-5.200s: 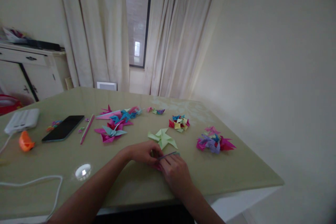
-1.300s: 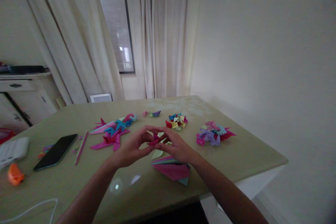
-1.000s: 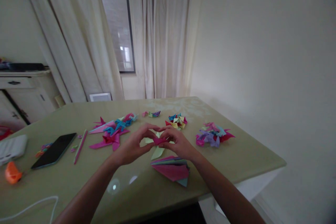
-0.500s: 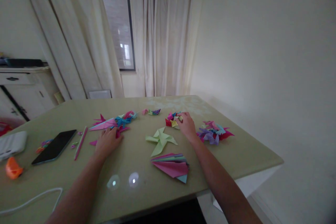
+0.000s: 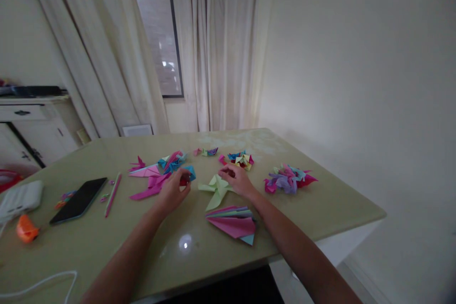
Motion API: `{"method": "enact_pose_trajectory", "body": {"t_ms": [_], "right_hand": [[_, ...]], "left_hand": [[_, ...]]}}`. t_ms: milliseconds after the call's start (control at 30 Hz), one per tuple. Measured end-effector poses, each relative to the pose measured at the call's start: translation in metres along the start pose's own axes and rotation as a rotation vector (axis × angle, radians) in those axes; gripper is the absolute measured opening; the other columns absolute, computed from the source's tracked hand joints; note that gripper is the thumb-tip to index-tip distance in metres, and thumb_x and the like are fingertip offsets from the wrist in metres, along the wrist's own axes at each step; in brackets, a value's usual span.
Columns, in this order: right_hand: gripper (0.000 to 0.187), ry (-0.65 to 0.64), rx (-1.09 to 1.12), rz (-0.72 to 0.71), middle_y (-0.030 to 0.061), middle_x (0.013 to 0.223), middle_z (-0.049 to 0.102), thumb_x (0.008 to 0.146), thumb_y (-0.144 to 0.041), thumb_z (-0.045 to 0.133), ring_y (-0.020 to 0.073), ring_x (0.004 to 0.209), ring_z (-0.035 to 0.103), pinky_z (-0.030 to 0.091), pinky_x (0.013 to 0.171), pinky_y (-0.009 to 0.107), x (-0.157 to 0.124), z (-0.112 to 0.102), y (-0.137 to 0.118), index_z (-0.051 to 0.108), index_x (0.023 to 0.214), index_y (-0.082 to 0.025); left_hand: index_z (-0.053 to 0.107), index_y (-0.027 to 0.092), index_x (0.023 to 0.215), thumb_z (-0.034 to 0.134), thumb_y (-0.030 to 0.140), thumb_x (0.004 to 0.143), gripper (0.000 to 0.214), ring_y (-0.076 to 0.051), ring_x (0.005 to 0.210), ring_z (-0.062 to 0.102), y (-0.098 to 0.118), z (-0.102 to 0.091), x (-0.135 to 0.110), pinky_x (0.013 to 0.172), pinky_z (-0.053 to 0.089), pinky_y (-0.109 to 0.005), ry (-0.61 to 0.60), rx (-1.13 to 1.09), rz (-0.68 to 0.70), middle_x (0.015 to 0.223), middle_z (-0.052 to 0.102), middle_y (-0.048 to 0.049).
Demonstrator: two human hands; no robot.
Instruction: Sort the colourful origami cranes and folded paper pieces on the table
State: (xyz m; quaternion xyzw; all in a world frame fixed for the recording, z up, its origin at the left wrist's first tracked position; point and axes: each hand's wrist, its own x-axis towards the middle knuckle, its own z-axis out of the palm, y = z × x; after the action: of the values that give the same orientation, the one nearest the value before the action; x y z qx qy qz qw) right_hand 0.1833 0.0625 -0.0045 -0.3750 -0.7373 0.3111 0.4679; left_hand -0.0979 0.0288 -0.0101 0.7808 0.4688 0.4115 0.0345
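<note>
Between thumb and fingers, my left hand (image 5: 174,192) grips a folded paper piece (image 5: 192,173) with blue showing at its edge and red under the fingers. To its left lie magenta folded papers (image 5: 151,187) and a pink paper plane (image 5: 147,171), with a blue folded figure (image 5: 171,164) behind. My right hand (image 5: 237,179) hovers over the pale green paper pinwheel (image 5: 218,194), fingers bent and slightly apart, with no object visible in them. Just beyond it sits a group of small colourful folded pieces (image 5: 242,158). Nearer me is a stack of paper planes (image 5: 233,224).
More folded figures (image 5: 288,178) are heaped at the right. Small pieces (image 5: 206,152) lie at the back. On the left are a dark phone (image 5: 78,201), a pink pen (image 5: 113,194), an orange object (image 5: 26,229), a white device (image 5: 21,200) and a white cable (image 5: 46,278).
My left hand has moved right from the magenta papers and now holds the blue and red piece. My right hand has left the small colourful group and come left, over the pinwheel.
</note>
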Motion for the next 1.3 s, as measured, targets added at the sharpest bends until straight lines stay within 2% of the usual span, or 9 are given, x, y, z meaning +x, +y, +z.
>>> {"method": "enact_pose_trajectory", "body": {"t_ms": [200,433,600,733,833,900,1000,1100,1300], "right_hand": [[0.066,-0.197,0.136,0.013,0.0098,0.124,0.07,0.08,-0.054,0.083,0.0153,0.079,0.066,0.051,0.066,0.026,-0.001,0.007,-0.005,0.065,0.136,-0.024],[0.036,-0.174,0.124,0.03,0.0014,0.079,0.068,0.081,-0.05,0.082,0.0165,0.069,0.064,0.052,0.065,0.028,-0.005,0.011,-0.008,0.073,0.096,-0.019],[0.032,0.1,0.044,-0.026,0.0037,0.09,0.07,0.087,-0.049,0.075,0.0175,0.074,0.065,0.055,0.068,0.028,0.007,-0.002,-0.005,0.072,0.101,-0.02],[0.041,0.417,-0.227,-0.072,0.0149,0.132,0.062,0.091,-0.042,0.069,0.0267,0.113,0.065,0.056,0.098,0.042,0.018,-0.018,-0.001,0.066,0.126,-0.021],[0.053,0.472,-0.355,-0.079,0.018,0.146,0.054,0.088,-0.04,0.072,0.0323,0.14,0.049,0.04,0.118,0.052,0.018,-0.021,0.0,0.061,0.136,-0.02],[0.048,0.393,-0.291,-0.072,0.0168,0.139,0.061,0.09,-0.042,0.071,0.0315,0.134,0.055,0.043,0.115,0.05,0.014,-0.017,-0.001,0.065,0.131,-0.019],[0.042,0.068,-0.012,0.012,0.0114,0.113,0.074,0.093,-0.053,0.067,0.0252,0.097,0.073,0.058,0.088,0.041,0.008,-0.002,-0.007,0.071,0.118,-0.02],[0.049,-0.23,0.305,0.088,0.0071,0.098,0.076,0.089,-0.06,0.07,0.0231,0.079,0.074,0.059,0.071,0.035,0.002,0.012,-0.016,0.072,0.119,-0.022],[0.04,-0.297,0.494,0.151,0.0009,0.079,0.073,0.081,-0.054,0.082,0.0178,0.068,0.067,0.054,0.068,0.031,-0.005,0.016,-0.025,0.076,0.102,-0.021]], "left_hand": [[0.057,0.022,0.104,0.052,0.011,0.093,0.017,-0.021,0.087,0.067,0.037,0.015,-0.003,0.082,0.056,-0.035,-0.111,0.171,0.317,0.091,0.07,-0.0035],[0.061,0.021,0.11,0.046,0.014,0.102,0.018,-0.023,0.094,0.069,0.045,0.021,-0.005,0.087,0.057,-0.038,-0.158,0.266,0.387,0.098,0.071,-0.0071],[0.048,0.025,0.141,0.043,0.015,0.102,0.041,-0.022,0.111,0.069,0.035,0.019,-0.006,0.095,0.06,-0.038,-0.081,0.09,0.222,0.129,0.062,-0.0111],[0.038,0.028,0.151,0.048,0.014,0.099,0.055,-0.021,0.119,0.066,0.028,0.018,-0.006,0.099,0.061,-0.038,0.008,0.002,0.166,0.141,0.05,-0.0123],[0.042,0.027,0.147,0.052,0.013,0.098,0.052,-0.022,0.119,0.065,0.028,0.018,-0.006,0.099,0.061,-0.039,0.061,-0.027,0.172,0.138,0.05,-0.0122],[0.045,0.026,0.142,0.052,0.012,0.098,0.047,-0.02,0.114,0.067,0.031,0.018,-0.007,0.098,0.061,-0.037,0.072,-0.045,0.198,0.131,0.053,-0.0107],[0.047,0.026,0.139,0.053,0.008,0.097,0.046,-0.02,0.116,0.067,0.041,0.019,-0.007,0.1,0.06,-0.036,0.086,-0.023,0.282,0.127,0.057,-0.0101],[0.045,0.027,0.144,0.051,0.004,0.097,0.052,-0.02,0.118,0.067,0.049,0.022,-0.009,0.098,0.06,-0.033,0.07,-0.002,0.4,0.126,0.06,-0.0101],[0.04,0.031,0.152,0.047,0.003,0.097,0.062,-0.019,0.122,0.065,0.056,0.029,-0.014,0.101,0.059,-0.033,0.003,0.013,0.478,0.131,0.06,-0.01]]}}
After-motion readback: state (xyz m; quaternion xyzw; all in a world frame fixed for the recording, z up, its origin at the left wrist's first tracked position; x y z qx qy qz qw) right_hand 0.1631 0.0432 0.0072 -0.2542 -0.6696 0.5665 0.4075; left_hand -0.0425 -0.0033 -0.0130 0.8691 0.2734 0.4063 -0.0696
